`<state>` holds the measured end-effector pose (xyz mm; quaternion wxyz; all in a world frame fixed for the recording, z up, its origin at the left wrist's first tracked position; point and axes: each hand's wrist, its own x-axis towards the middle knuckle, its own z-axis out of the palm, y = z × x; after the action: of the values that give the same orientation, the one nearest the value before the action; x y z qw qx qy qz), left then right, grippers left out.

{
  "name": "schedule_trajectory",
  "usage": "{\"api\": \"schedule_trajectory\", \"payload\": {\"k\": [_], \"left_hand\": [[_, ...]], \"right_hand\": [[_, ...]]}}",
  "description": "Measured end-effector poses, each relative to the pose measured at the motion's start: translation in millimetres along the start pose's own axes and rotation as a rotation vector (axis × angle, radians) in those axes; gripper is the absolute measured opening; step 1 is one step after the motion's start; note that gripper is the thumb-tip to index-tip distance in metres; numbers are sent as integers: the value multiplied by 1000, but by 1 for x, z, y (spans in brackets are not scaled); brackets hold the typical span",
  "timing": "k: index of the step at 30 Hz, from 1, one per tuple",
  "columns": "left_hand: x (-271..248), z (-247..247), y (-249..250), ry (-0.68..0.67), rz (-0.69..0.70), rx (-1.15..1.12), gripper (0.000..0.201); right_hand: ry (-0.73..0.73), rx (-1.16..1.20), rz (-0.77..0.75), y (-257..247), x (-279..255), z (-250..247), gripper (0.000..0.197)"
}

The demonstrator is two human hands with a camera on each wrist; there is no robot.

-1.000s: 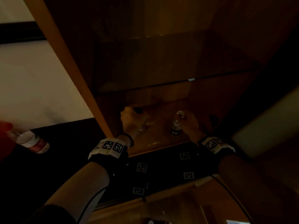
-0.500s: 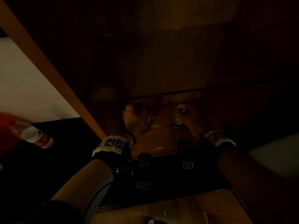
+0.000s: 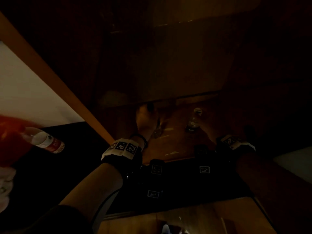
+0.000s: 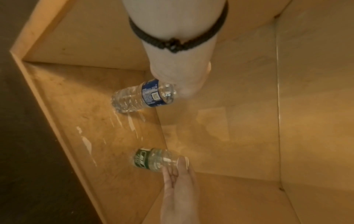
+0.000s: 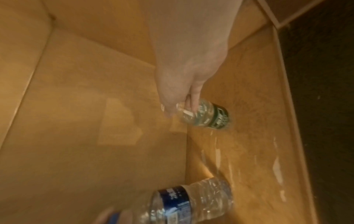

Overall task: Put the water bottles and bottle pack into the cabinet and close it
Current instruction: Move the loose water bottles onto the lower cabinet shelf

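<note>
Both my hands reach into the open wooden cabinet. My left hand grips the top of a clear blue-label water bottle, whose base is down on the cabinet floor. My right hand pinches the neck of a green-label water bottle, also base down on the floor a little to the right. The dim head view shows the left hand and the right hand side by side with the green-label bottle between them. No bottle pack is in view.
A third bottle with a red label sits at the far left outside the cabinet, beside a blurred red shape. The cabinet's orange front edge runs diagonally at left. A black mat with square markers lies before the cabinet. The cabinet's back is bare.
Both hands keep hold of their bottles on the cabinet floor. The head view has shifted, so the cabinet edge and the red-label bottle sit further right in the picture.
</note>
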<state>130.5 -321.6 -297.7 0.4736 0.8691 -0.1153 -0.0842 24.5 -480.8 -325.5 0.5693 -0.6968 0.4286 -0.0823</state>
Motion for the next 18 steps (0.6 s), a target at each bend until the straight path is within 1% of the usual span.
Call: {"api": "schedule_trajectory", "payload": {"k": [1,3,4,6,7,10,12,14,15,17,18], "left_hand": [[-1,-1,-1,-11,19,7,31],[-1,-5,-2,-48,22,29,17],[-2,-7,-2,-69,13,43,21],[-6,-11,-4,-127,20,44,42],[-9,-13,-4,-158,27,18,49],[-19,-20,-4,-257,0,-103,67],[-23,-25,-10,-324,-3,-121,75],[-30,-33,-15,-401,-30,-146,72],[-35,-38,-18,-448,-48,-201,67],[-44,-55,-22,-553,-74,-298,51],[-48,-65,-27,-621,-84,-278,43]], "right_hand": [[24,36,21,1,3,3,56],[-6,65,69,3,0,4,53],[-40,95,106,7,-1,4,50],[-81,90,121,6,-11,5,47],[-79,86,120,7,-12,7,45],[-88,67,145,7,-22,16,44],[-94,88,161,12,-32,22,43],[-127,80,221,15,-45,32,43],[-163,53,241,19,-51,38,43],[-245,-5,272,23,-69,51,42],[-277,-37,289,25,-79,59,42]]}}
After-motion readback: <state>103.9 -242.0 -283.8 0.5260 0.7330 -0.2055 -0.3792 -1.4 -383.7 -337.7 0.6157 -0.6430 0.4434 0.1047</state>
